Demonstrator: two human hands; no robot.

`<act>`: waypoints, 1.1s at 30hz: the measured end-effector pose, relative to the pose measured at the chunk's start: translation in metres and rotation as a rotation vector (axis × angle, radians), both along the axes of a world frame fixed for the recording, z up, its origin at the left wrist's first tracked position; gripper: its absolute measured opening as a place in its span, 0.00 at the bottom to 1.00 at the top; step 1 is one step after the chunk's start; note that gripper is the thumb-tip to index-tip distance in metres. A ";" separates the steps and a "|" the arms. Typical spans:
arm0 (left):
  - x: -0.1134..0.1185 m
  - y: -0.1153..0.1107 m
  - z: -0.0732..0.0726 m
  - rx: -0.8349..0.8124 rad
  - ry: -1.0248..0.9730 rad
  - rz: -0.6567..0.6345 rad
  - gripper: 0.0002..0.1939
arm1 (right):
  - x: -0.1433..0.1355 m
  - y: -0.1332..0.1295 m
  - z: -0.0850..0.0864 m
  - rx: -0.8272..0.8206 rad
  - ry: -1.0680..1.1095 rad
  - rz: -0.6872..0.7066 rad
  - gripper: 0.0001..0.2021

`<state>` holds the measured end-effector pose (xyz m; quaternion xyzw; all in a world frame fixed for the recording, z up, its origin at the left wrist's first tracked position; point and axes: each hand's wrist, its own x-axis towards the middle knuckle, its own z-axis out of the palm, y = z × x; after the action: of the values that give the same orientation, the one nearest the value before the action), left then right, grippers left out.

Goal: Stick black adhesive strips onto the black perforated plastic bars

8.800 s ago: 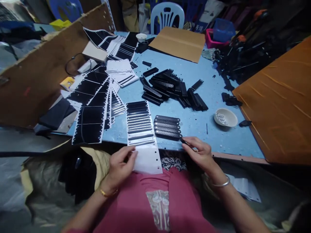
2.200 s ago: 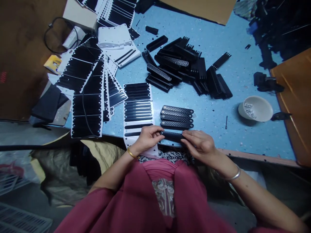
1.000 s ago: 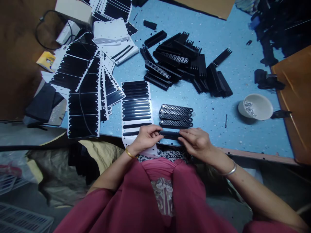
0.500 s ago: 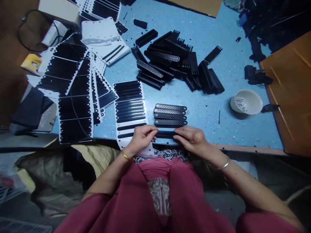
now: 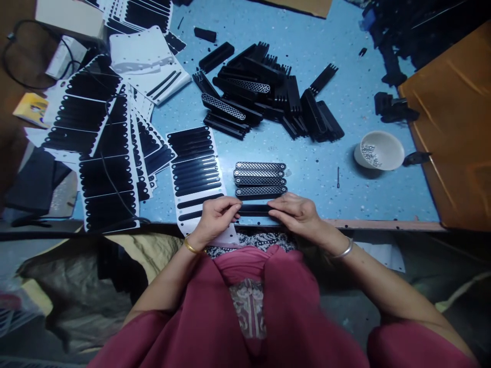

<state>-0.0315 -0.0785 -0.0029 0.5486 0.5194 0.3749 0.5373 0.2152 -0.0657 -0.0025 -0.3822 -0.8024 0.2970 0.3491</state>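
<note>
A long black bar (image 5: 253,210) lies level at the table's front edge, its ends hidden by fingers. My left hand (image 5: 218,216) pinches the left end, and my right hand (image 5: 294,209) pinches the right end. Just behind it, several black bars with silver lattice tops (image 5: 261,180) are lined up in a row. To the left, partly under my left hand, is a white sheet (image 5: 184,203) carrying black rounded strips, which hangs over the table edge. Further back sits a jumbled pile of black slotted bars (image 5: 268,87), a few showing lattice tops.
A white bowl (image 5: 391,153) of small silver pieces stands at right, near a small thin black piece (image 5: 338,177). Stacked strip sheets (image 5: 105,179) crossed by a black cable cover the left side. A brown cardboard box (image 5: 452,128) borders the right.
The whole view has shifted, so the table's things appear slightly further left. Both hands keep hold of the black bar in about the same place.
</note>
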 end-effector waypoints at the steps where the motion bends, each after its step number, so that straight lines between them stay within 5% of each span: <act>1: 0.000 0.000 0.000 0.000 0.000 0.000 0.13 | 0.000 0.000 -0.001 0.012 -0.007 -0.003 0.08; 7: 0.000 0.001 0.000 0.010 -0.004 -0.006 0.12 | 0.005 -0.010 0.003 -0.001 -0.072 -0.082 0.10; 15: -0.001 0.001 0.000 0.024 0.029 -0.015 0.11 | 0.027 -0.038 0.011 0.000 -0.087 -0.605 0.07; 19: 0.000 0.001 -0.003 0.052 0.072 -0.022 0.12 | 0.006 -0.037 -0.004 0.064 -0.136 -0.596 0.13; 24: 0.001 -0.002 -0.004 0.365 0.328 -0.027 0.12 | -0.008 -0.034 -0.009 0.086 -0.196 -0.565 0.25; 29: 0.003 -0.010 0.011 0.794 0.550 -0.058 0.13 | 0.014 -0.035 -0.006 -0.023 -0.079 -0.473 0.20; 33: 0.017 -0.008 0.020 0.940 0.639 -0.124 0.12 | 0.026 -0.029 -0.007 -0.126 -0.052 -0.376 0.17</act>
<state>-0.0148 -0.0868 0.0172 0.8442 0.4002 0.3490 0.0729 0.2415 -0.0945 -0.0092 -0.5542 -0.7053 0.2663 0.3528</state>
